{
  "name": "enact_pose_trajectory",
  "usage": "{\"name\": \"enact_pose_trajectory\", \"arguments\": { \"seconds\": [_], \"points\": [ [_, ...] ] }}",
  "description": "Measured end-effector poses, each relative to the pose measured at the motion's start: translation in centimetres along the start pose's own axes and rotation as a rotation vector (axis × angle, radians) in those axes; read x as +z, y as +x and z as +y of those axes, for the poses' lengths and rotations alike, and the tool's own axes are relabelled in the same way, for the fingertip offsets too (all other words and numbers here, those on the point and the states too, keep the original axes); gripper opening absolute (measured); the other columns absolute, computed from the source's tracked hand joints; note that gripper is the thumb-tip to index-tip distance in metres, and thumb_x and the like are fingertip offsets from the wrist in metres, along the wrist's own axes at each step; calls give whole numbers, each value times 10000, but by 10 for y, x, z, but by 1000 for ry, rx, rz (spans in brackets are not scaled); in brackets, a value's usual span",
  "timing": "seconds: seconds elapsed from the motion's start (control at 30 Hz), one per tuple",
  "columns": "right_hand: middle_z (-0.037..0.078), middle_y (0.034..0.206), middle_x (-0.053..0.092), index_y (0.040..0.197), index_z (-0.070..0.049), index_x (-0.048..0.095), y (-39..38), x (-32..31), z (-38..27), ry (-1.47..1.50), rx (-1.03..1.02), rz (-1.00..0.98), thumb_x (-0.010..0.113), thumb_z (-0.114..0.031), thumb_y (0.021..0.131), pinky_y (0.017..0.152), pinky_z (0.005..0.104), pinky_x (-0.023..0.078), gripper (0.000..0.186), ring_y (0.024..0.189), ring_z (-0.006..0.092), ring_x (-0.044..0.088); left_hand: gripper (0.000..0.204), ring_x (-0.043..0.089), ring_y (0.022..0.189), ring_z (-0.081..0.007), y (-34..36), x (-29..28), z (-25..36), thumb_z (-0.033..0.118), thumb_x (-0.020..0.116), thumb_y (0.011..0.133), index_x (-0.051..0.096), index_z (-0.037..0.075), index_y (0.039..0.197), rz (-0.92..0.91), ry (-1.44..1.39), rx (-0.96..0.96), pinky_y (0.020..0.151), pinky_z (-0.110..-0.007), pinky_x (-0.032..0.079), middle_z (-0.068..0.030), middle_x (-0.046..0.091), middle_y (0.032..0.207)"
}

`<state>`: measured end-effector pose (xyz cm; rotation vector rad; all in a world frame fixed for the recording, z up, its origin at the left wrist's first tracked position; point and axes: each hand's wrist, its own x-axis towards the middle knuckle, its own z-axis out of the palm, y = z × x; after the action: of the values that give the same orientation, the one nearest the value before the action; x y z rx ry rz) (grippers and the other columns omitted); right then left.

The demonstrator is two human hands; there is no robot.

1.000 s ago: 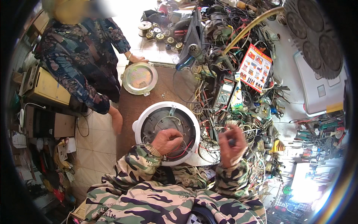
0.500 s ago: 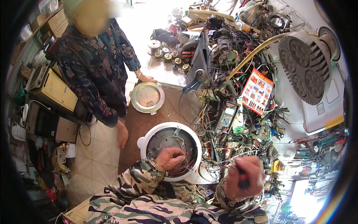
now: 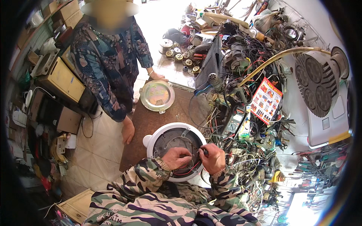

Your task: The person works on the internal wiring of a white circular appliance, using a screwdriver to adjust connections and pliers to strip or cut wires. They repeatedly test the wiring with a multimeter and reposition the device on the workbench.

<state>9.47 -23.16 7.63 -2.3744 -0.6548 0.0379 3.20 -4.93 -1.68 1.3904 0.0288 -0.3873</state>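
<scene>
A round white lamp housing (image 3: 150, 149) lies open on the brown bench, with a dark inside, a metal bracket and thin wires. Over its near half my left hand (image 3: 176, 158) is closed in a pinch, and a thin wire seems to run from its fingertips. A red wire (image 3: 184, 172) curves below it inside the housing. My right hand (image 3: 213, 159) is at the housing's right rim, closed round a small dark-handled tool (image 3: 206, 152). Its tip points toward the left fingertips; fingers hide most of it, so its kind is unclear.
A round metal-rimmed cover (image 3: 157, 96) lies farther back on the bench (image 3: 143, 132). Another person (image 3: 109, 64) stands at the far left, one hand by the cover. Tangled cables and a multimeter (image 3: 236, 117) crowd the right side. A large finned lamp (image 3: 315, 84) hangs at right.
My right hand has come left from beside the bench to the housing, bringing the dark-handled tool close to my left fingers. My left hand stays over the housing. The view has shifted slightly.
</scene>
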Motion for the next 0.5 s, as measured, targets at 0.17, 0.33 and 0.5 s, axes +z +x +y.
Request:
{"name": "enact_pose_trajectory", "arguments": {
  "seconds": [0.17,0.33,0.5],
  "points": [
    [139,917,667,1047,-20,680,-27,-4,10,59,109,50,758,-52,816,566,339,538,246,641,245,680,147,615,728,-90,2,0,-1,108,681,939,695,-20,1010,-30,45,-33,642,-274,503,-30,685,834],
    [126,832,675,1051,-15,686,11,-54,-57,17,-195,383,819,0,753,534,321,514,327,606,217,656,147,620,750,-92,-2,-4,10,114,681,936,697,-17,1002,-40,20,-62,661,-267,509,-29,681,839],
    [89,763,678,952,-41,701,44,-90,-114,-59,-414,593,841,25,703,494,302,485,293,559,195,633,139,615,723,-105,3,-1,-6,105,675,933,695,-18,996,-17,57,53,637,-268,504,-37,678,822]
  ]
}}
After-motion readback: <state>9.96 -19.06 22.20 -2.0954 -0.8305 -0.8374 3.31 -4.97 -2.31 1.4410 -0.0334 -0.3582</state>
